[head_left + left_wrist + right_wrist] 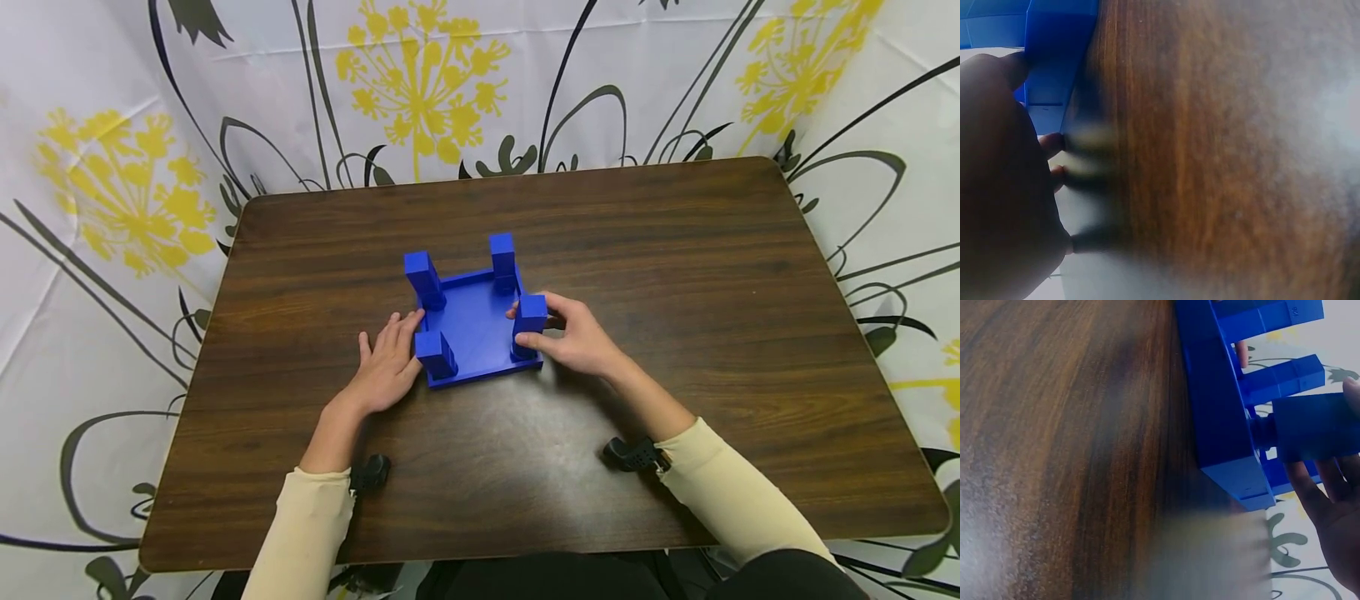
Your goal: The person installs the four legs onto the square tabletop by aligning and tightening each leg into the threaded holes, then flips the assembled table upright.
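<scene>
A square blue tray-like base (478, 325) with a low rim lies on the table, with block-shaped blue legs upright at its corners. My right hand (577, 337) grips the near right leg (532, 313) between thumb and fingers. In the right wrist view, a narrower neck (1264, 430) shows between this leg and the base. My left hand (386, 367) lies at the base's left side, fingers extended and fingertips at the rim. Beside it stands the near left leg (435, 353). Farther back are the far left leg (424, 279) and far right leg (503, 262).
The brown wood-grain table (675, 275) extends around the base on every side. Behind it hangs a white curtain (540, 75) with yellow flowers and dark stems. A black wrist device (630, 454) sits by the right sleeve, another black device (371, 473) by the left.
</scene>
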The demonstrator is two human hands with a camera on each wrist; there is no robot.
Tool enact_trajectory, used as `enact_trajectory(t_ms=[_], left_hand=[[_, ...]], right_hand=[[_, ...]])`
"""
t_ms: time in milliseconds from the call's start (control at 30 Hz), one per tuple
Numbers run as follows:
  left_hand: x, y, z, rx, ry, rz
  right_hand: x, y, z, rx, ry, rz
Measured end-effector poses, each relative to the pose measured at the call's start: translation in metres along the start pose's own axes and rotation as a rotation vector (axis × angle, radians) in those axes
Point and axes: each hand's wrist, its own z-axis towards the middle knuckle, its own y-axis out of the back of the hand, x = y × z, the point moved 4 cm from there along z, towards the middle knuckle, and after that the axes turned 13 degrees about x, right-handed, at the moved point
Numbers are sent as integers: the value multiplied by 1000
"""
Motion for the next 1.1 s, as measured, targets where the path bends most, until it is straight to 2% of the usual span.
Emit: enact_trajectory(t_ms=[433, 667, 1100], left_hand=[[-1, 1, -1, -30, -36, -12], [-1, 0, 0, -22, -25, -2], [1, -1, 1, 3, 1, 7]], right_hand=[[6, -3, 2, 100, 44, -29], [9, -1, 2, 175, 87, 9], [6, 3, 3, 279, 109, 25]])
